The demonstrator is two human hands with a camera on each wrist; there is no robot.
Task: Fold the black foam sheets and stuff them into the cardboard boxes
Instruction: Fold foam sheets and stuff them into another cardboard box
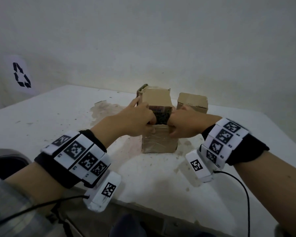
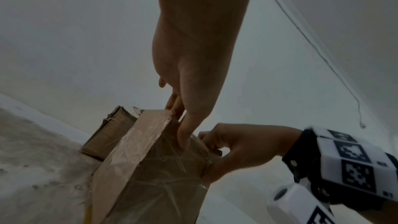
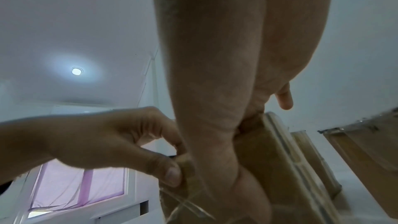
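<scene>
An open cardboard box [image 1: 159,142] wrapped in clear tape stands mid-table, its back flap upright. Black foam [image 1: 161,117] shows in its mouth between my hands. My left hand [image 1: 140,120] grips the front rim on the left, thumb on the taped front face [image 2: 163,176] and fingers curled inside. My right hand [image 1: 181,125] grips the rim on the right the same way, with its fingers [image 2: 204,135] hooked over the edge. In the right wrist view my left hand [image 3: 150,151] pinches the cardboard edge. How deep the foam sits is hidden.
A second, shut cardboard box [image 1: 192,103] stands just behind to the right, and a third peeks out behind the open one [image 1: 143,88]. The white table [image 1: 58,117] is stained around the boxes. A recycling sign [image 1: 21,75] hangs on the left wall.
</scene>
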